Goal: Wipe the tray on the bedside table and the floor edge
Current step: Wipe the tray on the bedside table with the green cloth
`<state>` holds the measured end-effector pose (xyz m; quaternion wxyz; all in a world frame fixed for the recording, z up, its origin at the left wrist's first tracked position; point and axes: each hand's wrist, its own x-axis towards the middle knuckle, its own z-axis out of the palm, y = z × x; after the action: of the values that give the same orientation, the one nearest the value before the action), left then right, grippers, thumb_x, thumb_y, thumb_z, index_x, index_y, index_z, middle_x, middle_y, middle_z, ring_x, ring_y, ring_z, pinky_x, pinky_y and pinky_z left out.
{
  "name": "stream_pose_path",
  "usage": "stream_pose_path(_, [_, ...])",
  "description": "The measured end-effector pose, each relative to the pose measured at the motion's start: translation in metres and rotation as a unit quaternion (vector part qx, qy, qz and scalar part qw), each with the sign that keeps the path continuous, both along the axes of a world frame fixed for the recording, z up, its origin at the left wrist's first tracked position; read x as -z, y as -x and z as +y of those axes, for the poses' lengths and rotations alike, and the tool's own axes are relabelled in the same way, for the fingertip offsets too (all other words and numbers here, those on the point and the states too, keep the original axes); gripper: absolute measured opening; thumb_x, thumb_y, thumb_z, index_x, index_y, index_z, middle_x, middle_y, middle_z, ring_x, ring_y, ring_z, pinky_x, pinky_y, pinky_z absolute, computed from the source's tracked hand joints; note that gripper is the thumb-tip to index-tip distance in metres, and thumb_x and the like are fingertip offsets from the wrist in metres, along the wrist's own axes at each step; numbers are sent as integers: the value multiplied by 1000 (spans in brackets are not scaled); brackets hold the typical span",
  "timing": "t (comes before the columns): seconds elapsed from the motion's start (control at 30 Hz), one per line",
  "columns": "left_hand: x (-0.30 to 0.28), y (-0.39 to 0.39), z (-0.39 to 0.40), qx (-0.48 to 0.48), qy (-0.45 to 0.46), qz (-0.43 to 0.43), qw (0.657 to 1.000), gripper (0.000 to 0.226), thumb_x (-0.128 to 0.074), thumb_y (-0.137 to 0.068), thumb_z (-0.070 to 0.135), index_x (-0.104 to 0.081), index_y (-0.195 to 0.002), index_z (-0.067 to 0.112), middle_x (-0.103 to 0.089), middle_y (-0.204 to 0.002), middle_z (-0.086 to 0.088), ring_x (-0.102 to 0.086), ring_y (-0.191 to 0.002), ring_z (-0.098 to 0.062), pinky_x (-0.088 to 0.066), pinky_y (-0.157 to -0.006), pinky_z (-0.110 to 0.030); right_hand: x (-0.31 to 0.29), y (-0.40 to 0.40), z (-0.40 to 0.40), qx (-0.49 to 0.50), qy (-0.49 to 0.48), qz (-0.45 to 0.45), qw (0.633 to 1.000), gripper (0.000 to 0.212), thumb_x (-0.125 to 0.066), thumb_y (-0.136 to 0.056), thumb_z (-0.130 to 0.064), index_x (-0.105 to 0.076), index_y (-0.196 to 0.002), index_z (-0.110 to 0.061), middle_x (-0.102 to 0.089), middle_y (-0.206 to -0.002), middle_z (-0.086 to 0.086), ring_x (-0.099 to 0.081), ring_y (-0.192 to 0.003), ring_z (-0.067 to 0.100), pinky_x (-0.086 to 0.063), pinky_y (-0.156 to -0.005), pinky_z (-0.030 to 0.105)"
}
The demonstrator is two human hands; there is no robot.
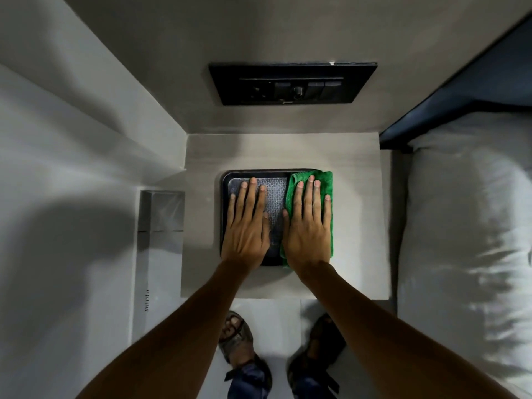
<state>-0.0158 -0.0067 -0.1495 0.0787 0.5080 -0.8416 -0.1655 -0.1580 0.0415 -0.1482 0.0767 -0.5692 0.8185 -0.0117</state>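
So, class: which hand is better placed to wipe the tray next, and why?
The right hand: it lies flat on the green cloth over the tray, while the left hand rests bare on the tray, bracing it.

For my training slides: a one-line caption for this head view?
Left hand steadies the dark tray while right hand presses a green cloth flat on it.

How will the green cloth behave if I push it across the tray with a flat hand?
The green cloth looks floppy: it drapes over the tray rim, so it will probably bunch. The flat right hand should drag it. The left hand likely steadies the tray.
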Motion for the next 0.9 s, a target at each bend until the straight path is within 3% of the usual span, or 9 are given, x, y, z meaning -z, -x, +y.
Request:
stream_pose_path(0.2, [-1, 1, -4, 5, -22, -13, 1000, 62, -39, -116, 20, -28, -174, 0, -22, -184, -20, -18, -173, -38, -21, -139, -60, -2, 0, 1, 0, 35, -43, 998, 66, -39, -109, -13, -15, -170, -3, -11, -180, 17, -10, -169, 29, -13, -138, 49])
stream_pose_path(0.4, [-9, -1, -7, 12, -62, -37, 997, 63, -35, -120, 24, -17, -177, 4, -9, -187, -16, -6, -175, -34, -13, -142, -56, -14, 7, -1, 62, 135, -197, 969, 65, -48, -92, 21, -54, -152, -2, -48, -167, 13, -36, -161, 28, -26, -135, 50])
stream_pose_path(0.5, [-14, -2, -9, 15, -79, -46, 996, 64, -34, -121, 25, -9, -178, 7, -1, -188, -13, 1, -175, -32, -7, -142, -53, -17, 12, 1, 42, 115, -215, 969, 67, -48, -92, 22, -53, -153, -4, -47, -168, 12, -35, -162, 28, -24, -136, 50])
stream_pose_path(0.63, [-22, -2, -12, 22, -107, -71, 991, 66, -27, -122, 28, 3, -178, 11, 11, -188, -11, 11, -175, -29, 1, -142, -48, -16, 13, 3, -28, 65, -143, 987, 63, -54, -106, 3, -35, -165, -5, -27, -177, 14, -20, -167, 29, -20, -137, 49])
stream_pose_path(0.7, [-23, -2, -14, 24, -110, -77, 991, 66, -25, -122, 29, 5, -178, 12, 13, -188, -10, 12, -175, -28, 2, -142, -47, -15, 12, 3, -38, 57, -134, 989, 68, -54, -104, 4, -30, -167, -4, -22, -178, 14, -17, -167, 29, -19, -137, 49])
stream_pose_path(0.8, [-24, -3, -14, 27, -107, -67, 992, 66, -27, -122, 27, 2, -178, 11, 11, -188, -9, 9, -175, -28, 0, -142, -47, -21, 12, -1, 28, 94, -207, 973, 74, -49, -95, 19, -40, -164, -7, -34, -175, 11, -26, -165, 26, -21, -137, 47])
stream_pose_path(0.9, [-28, -6, -10, 5, -89, -15, 996, 67, -39, -118, 15, -9, -178, 7, 0, -188, -12, 1, -175, -32, -4, -143, -50, -37, 12, -2, 128, 145, -360, 913, 59, -44, -104, 11, -47, -159, -10, -54, -162, 10, -49, -152, 20, -39, -129, 34])
